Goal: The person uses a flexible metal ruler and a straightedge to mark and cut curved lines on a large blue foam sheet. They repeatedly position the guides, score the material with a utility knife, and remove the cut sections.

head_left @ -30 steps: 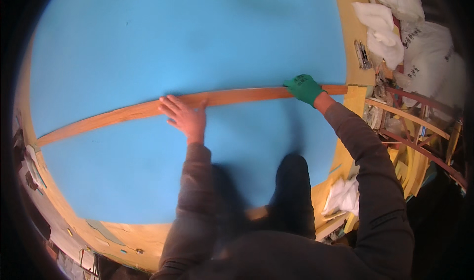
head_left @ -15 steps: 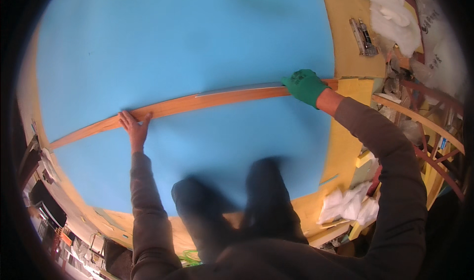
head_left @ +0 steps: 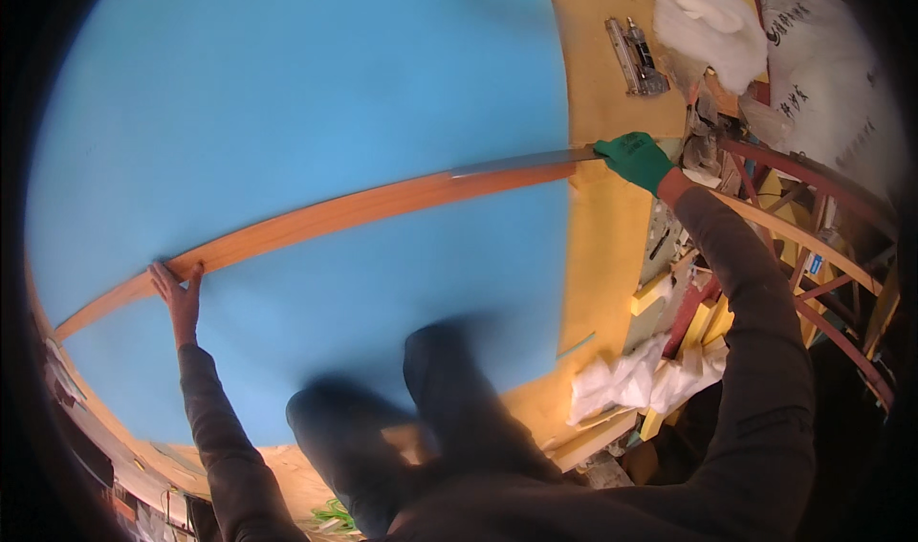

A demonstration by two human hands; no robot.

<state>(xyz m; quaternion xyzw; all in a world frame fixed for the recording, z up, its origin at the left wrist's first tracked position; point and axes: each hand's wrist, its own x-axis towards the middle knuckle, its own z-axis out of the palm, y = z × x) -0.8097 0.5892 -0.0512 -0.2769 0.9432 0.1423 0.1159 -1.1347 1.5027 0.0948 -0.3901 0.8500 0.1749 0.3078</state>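
Smooth matt blue sheet [head_left: 316, 83], long flat orange-brown wooden strip [head_left: 354, 211].
Sheet reads as foam. Strip: smooth, dull sheen. Long thin grey blade [head_left: 521, 163]: looks metal, smooth, slight gloss. Green glove [head_left: 634, 159]: matt; knit or coated, can't tell. Fluffy white wadding [head_left: 722, 26]: soft, fibrous, matt. Dark grey-brown sleeve [head_left: 765, 332]: matt cloth. Tan flat board [head_left: 595, 83]: wood-like, dull.

Batten [head_left: 335, 215] across sheet [head_left: 287, 93]; left hand [head_left: 179, 295] on its left part; right hand [head_left: 638, 161] past its right end.
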